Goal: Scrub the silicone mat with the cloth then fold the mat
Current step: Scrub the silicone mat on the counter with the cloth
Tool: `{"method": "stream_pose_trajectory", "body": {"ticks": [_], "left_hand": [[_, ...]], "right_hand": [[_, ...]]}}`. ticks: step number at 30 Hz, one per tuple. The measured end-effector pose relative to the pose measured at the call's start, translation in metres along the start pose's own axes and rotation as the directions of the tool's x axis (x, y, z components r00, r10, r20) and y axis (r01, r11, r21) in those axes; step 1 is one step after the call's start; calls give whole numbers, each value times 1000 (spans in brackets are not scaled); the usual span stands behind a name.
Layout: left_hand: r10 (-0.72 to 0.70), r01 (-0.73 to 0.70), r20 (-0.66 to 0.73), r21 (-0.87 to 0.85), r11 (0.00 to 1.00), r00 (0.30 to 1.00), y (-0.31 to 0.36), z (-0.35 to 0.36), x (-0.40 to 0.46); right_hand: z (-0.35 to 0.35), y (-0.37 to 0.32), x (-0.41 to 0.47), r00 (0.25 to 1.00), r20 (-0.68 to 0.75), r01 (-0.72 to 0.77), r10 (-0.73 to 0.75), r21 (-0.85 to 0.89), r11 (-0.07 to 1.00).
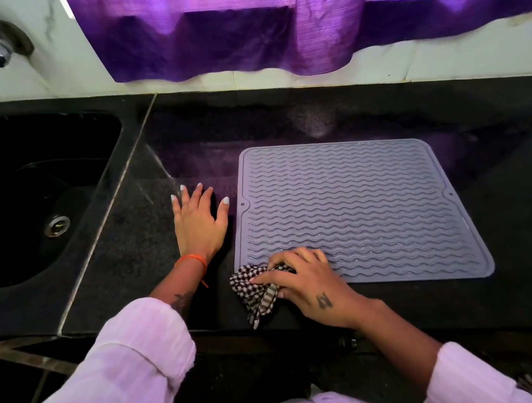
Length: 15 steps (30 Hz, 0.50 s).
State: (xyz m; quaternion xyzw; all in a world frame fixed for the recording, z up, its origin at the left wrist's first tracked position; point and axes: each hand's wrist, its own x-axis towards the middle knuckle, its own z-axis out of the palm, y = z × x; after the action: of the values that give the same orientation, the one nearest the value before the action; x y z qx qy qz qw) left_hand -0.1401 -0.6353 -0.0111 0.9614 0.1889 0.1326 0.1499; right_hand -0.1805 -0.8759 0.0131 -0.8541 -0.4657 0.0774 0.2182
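A grey silicone mat (355, 211) ribbed with wavy lines lies flat and unfolded on the black counter (514, 272), right of centre in the frame. At its lower left corner the right hand (304, 283) grips a bunched checked cloth (258, 293). The left hand (199, 222) rests flat, fingers spread, just left of the mat.

Surface: your work surface was a black stone countertop (513, 256), with a seam running diagonally beside the sink (32, 194) sunk into its left end.
Mat: your grey silicone mat (358, 207) lay flat on it, ribbed side up.
Cloth: your checked cloth (254, 288) lay bunched at the mat's near left corner, partly on bare stone.
Left hand (199, 223): you rested it flat on the stone, just left of the mat.
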Motion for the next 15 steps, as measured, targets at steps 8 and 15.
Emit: {"method": "stream_pose_trajectory", "body": {"ticks": [8, 15], "left_hand": [[112, -111, -13, 37, 993, 994, 6, -4, -5], [123, -122, 10, -93, 988, 992, 33, -3, 3]], "right_hand": [[-38, 31, -29, 822, -187, -150, 539, 840, 521], [-53, 33, -17, 579, -6, -280, 816, 938, 205]]}}
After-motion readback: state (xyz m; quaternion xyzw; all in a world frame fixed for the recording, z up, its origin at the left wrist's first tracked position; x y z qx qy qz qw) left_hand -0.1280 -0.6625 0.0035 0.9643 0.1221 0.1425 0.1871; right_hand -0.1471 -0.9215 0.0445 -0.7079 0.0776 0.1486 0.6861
